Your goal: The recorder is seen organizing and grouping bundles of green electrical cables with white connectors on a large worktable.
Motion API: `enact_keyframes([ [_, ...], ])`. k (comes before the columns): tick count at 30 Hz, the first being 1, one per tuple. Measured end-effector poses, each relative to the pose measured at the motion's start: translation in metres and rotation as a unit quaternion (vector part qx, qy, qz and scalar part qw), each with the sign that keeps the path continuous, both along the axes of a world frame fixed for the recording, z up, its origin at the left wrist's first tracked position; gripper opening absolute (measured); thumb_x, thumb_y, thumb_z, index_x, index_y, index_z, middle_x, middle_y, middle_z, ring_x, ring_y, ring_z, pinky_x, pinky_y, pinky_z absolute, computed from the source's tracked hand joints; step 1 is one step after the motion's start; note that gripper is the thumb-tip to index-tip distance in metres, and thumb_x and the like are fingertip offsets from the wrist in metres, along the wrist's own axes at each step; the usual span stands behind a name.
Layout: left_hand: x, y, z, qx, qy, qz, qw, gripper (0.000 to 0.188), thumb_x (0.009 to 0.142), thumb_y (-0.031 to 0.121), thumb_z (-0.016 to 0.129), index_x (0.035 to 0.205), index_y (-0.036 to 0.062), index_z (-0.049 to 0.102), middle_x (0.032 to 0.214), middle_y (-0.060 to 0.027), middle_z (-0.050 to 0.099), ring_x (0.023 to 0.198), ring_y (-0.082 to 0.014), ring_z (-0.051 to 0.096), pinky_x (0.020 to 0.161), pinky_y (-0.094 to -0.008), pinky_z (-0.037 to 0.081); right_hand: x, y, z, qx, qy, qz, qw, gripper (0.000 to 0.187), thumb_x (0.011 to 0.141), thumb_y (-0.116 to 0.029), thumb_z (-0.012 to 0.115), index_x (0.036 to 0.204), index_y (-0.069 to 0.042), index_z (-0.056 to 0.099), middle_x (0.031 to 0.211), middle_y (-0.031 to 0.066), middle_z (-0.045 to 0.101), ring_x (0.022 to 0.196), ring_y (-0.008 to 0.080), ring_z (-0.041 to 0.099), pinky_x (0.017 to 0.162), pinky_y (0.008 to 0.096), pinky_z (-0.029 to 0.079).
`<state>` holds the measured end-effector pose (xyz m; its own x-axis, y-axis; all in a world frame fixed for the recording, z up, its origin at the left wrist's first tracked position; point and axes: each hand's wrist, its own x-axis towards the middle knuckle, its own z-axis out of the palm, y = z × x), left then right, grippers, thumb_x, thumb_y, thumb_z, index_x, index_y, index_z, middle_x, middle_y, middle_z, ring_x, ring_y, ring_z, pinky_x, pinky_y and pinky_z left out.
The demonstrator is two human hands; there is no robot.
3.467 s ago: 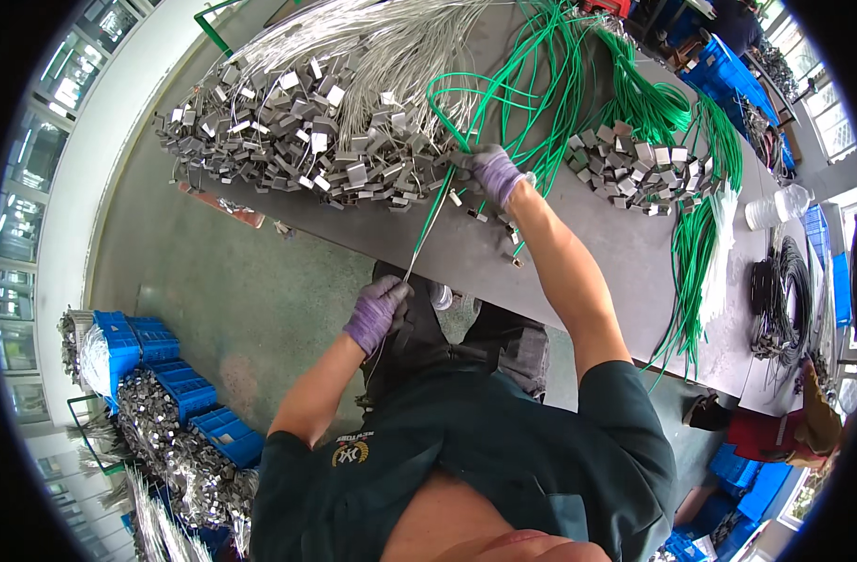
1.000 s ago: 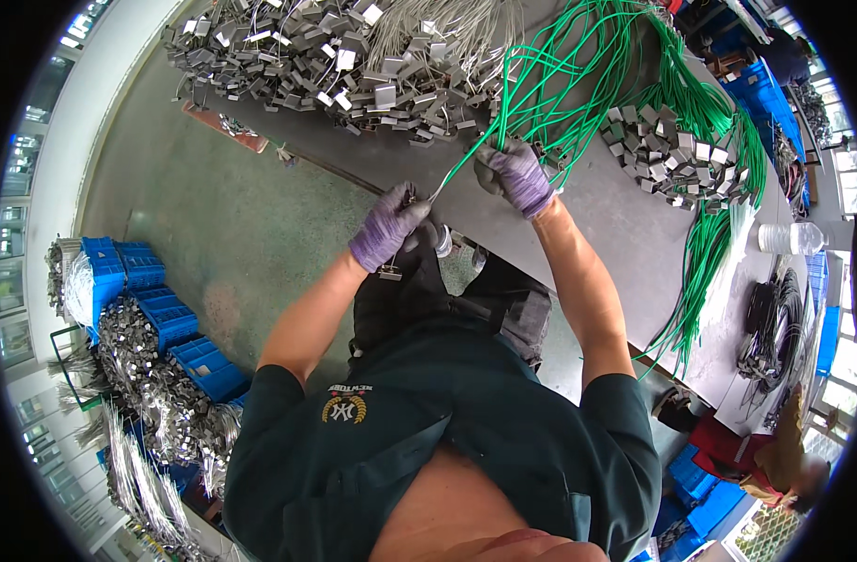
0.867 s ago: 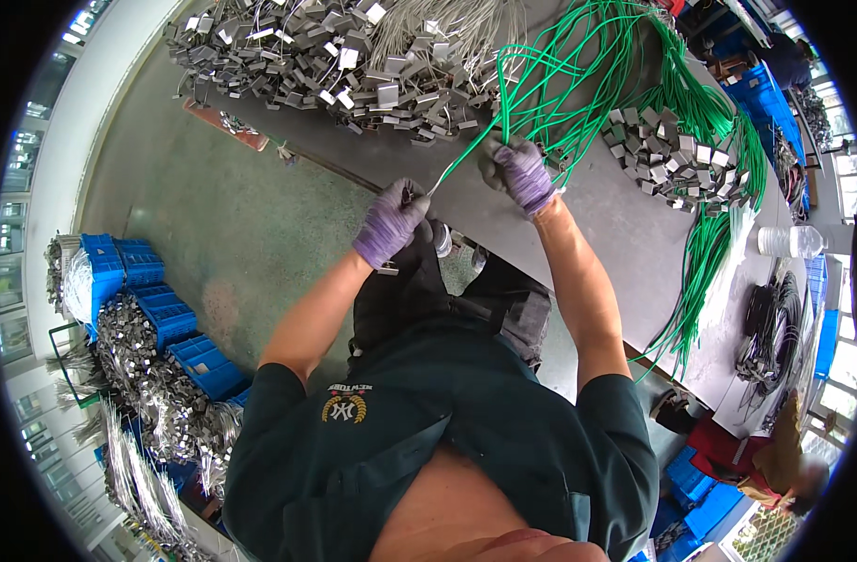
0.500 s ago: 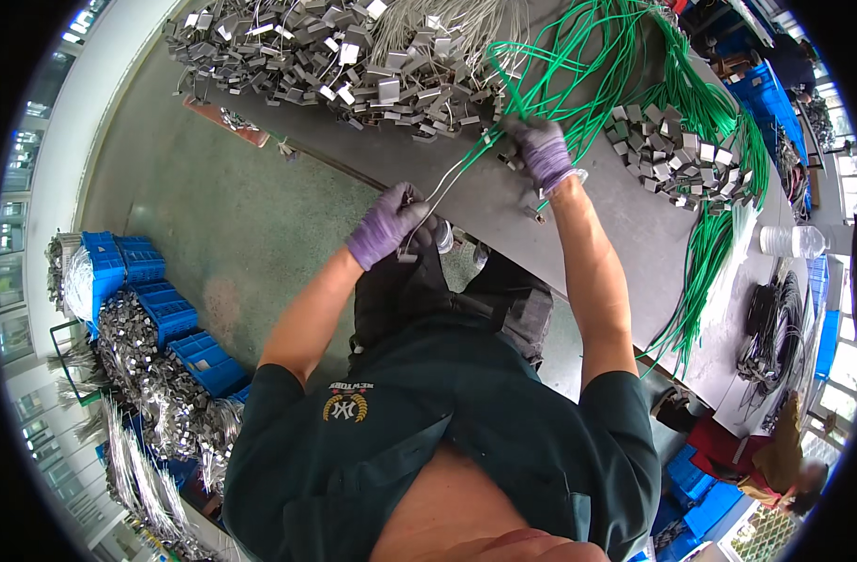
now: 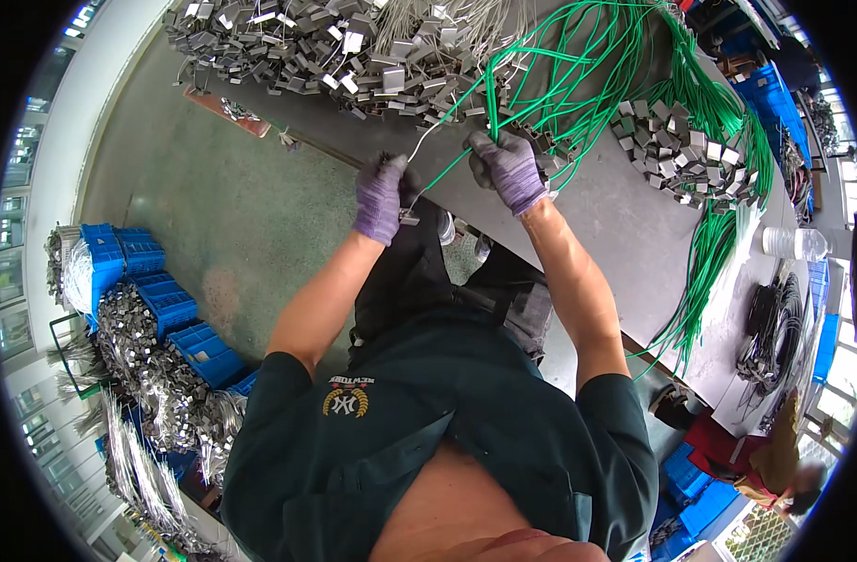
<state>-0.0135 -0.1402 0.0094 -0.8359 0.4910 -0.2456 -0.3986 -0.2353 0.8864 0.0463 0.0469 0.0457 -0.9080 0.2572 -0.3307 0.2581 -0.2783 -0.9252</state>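
Observation:
In purple-grey gloves, both my hands are over the near edge of a grey table (image 5: 625, 253). My left hand (image 5: 379, 201) is closed around thin wires, and a small metal block (image 5: 409, 218) hangs just below its fingers. One wire runs up from it with a white stretch (image 5: 427, 140) that turns green. Another green wire leads toward my right hand (image 5: 511, 171), whose fingers are closed around green wires (image 5: 491, 98). Small metal blocks lie beside that hand, partly hidden by the wires. Its fingertips are hard to make out.
A heap of metal blocks with wires (image 5: 391, 79) covers the far table edge. Another block pile (image 5: 686, 155) and green wire bundles (image 5: 711, 272) lie to the right, near a clear plastic bottle (image 5: 794, 244). Blue crates (image 5: 204, 354) stand at left; a person (image 5: 770, 468) is at lower right.
My left hand has risen slightly and turned more upright. My right hand has moved left and a little nearer me, and the green wires it holds have shifted with it.

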Motion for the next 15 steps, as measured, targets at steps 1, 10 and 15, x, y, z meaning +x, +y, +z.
enact_keyframes([
  [1,0.001,0.010,0.004,0.002,0.004,0.064,0.998,0.018,0.084,0.025,0.060,0.085,0.0073,0.056,0.066,-0.0056,0.059,0.054,-0.0169,0.059,0.047,-0.0284,0.048,0.000,-0.001,0.000,0.000,0.009,0.000,1.000,0.024,0.090,-0.026,0.056,0.084,-0.003,0.059,0.052,0.0024,0.051,0.039,0.0098,0.044,0.037,0.0230,0.030],
  [10,-0.004,0.041,-0.004,-0.079,0.076,0.027,0.994,0.013,0.082,0.016,0.062,0.081,0.0045,0.055,0.071,-0.0039,0.061,0.055,-0.0101,0.055,0.052,-0.0246,0.046,-0.005,0.092,-0.018,0.698,0.091,0.119,0.700,0.015,0.086,-0.020,0.055,0.088,-0.008,0.064,0.072,0.0119,0.063,0.061,0.0265,0.061,0.055,0.0356,0.049],
  [15,-0.002,0.031,0.013,-0.151,0.070,-0.092,0.982,0.007,0.082,0.012,0.061,0.082,0.0067,0.057,0.070,-0.0016,0.061,0.053,-0.0062,0.053,0.044,-0.0195,0.038,-0.007,0.161,-0.001,0.647,-0.253,0.023,0.719,0.041,0.087,-0.043,0.047,0.093,-0.006,0.065,0.097,0.0199,0.063,0.094,0.0355,0.059,0.077,0.0439,0.049],
])
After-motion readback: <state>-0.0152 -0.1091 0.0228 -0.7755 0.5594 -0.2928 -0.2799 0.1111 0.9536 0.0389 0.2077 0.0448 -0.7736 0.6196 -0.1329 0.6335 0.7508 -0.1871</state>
